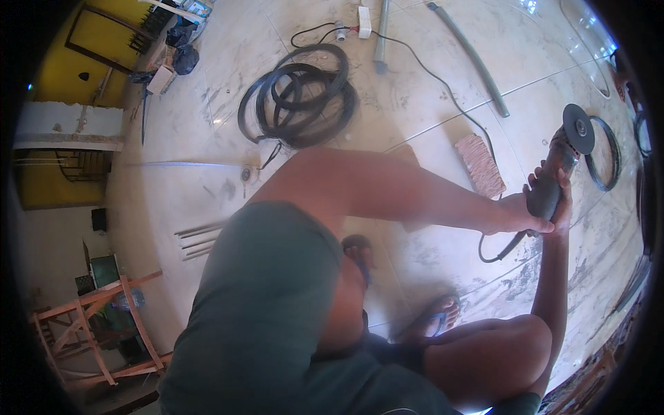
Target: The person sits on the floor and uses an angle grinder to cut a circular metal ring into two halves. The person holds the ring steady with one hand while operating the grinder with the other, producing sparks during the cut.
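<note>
An angle grinder (544,196) with a dark body is held up at the right, its grey disc (578,129) pointing away from me. My left hand (515,214) is closed on the rear end of the grinder, the arm stretched across the view. Around the body, from the right side, my right hand (563,202) is wrapped too. Some fingers overlap, so their exact places are partly hidden. From the grinder's rear a black cord (508,249) loops down and back. A rough reddish brick (480,164) lies on the floor beside the hands.
Coils of black wire (294,104) lie on the tiled floor, with another coil (604,153) beyond the grinder. Grey pipes (474,62), a white power socket (364,23), a tape measure (246,173) and several thin rods (200,238) are also there. A wooden frame (86,325) stands left.
</note>
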The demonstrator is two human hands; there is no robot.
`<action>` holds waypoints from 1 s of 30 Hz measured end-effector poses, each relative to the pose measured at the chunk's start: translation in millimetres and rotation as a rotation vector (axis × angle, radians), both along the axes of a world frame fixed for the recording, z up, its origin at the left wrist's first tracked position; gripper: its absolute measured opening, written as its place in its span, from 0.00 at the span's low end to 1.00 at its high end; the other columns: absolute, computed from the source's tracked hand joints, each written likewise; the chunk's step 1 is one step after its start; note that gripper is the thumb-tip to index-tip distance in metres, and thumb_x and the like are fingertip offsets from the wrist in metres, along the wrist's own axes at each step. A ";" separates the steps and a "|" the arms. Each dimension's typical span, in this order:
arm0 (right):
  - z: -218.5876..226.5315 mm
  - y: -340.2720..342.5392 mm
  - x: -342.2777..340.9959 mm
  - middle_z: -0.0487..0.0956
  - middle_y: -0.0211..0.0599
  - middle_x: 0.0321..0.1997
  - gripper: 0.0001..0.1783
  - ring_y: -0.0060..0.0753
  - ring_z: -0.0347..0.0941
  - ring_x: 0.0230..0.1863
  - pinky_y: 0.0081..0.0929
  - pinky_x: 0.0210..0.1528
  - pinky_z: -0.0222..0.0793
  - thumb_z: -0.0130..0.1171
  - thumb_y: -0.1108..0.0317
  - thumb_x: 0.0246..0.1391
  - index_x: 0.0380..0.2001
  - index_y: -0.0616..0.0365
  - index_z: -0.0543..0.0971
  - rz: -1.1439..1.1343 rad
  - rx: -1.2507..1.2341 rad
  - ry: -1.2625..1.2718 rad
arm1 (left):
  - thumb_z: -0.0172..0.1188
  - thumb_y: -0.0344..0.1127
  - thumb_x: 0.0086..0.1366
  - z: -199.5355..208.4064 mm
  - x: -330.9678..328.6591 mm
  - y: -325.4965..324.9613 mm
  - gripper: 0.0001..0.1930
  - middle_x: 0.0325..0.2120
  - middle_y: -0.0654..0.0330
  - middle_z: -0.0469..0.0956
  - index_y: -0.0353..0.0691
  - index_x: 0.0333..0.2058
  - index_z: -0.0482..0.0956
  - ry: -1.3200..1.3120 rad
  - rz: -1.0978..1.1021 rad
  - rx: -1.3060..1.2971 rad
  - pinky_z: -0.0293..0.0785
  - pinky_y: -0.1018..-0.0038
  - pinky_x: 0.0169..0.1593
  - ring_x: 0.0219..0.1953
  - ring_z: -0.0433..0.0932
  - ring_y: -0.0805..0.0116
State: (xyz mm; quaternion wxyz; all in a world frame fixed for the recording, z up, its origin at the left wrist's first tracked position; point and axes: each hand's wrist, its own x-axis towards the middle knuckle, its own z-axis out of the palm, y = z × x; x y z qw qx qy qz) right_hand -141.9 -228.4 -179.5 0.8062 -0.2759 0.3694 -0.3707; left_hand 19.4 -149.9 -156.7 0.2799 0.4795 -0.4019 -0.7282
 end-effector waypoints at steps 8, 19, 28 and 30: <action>33.9 17.1 18.1 0.79 0.38 0.45 0.31 0.31 0.78 0.45 0.33 0.49 0.75 0.65 0.49 0.62 0.57 0.62 0.73 -0.032 -0.102 0.352 | 0.74 0.48 0.55 -25.8 -5.7 -4.1 0.36 0.43 0.50 0.82 0.29 0.54 0.72 0.030 0.101 -0.276 0.80 0.70 0.49 0.41 0.85 0.63; 21.5 -12.3 -7.6 0.80 0.32 0.35 0.21 0.24 0.77 0.34 0.25 0.38 0.73 0.69 0.62 0.56 0.47 0.65 0.78 -0.093 -0.318 0.742 | 0.73 0.61 0.51 -37.4 -31.8 -42.9 0.43 0.53 0.47 0.78 0.39 0.59 0.73 -0.473 -0.093 -0.397 0.60 0.34 0.63 0.59 0.73 0.43; -102.2 -53.2 -152.9 0.80 0.38 0.44 0.33 0.31 0.75 0.44 0.32 0.50 0.70 0.71 0.57 0.54 0.57 0.67 0.75 -0.043 -0.385 1.199 | 0.61 0.68 0.65 -166.5 5.6 13.7 0.36 0.35 0.48 0.84 0.31 0.32 0.85 -0.659 -1.548 -0.565 0.80 0.52 0.46 0.37 0.82 0.51; -120.0 -52.5 -189.5 0.80 0.39 0.46 0.33 0.32 0.76 0.46 0.34 0.52 0.70 0.71 0.56 0.53 0.57 0.67 0.76 -0.067 -0.306 1.226 | 0.63 0.67 0.64 -162.4 21.6 29.5 0.36 0.40 0.48 0.84 0.30 0.40 0.85 -0.765 -1.570 -0.431 0.79 0.51 0.49 0.40 0.82 0.51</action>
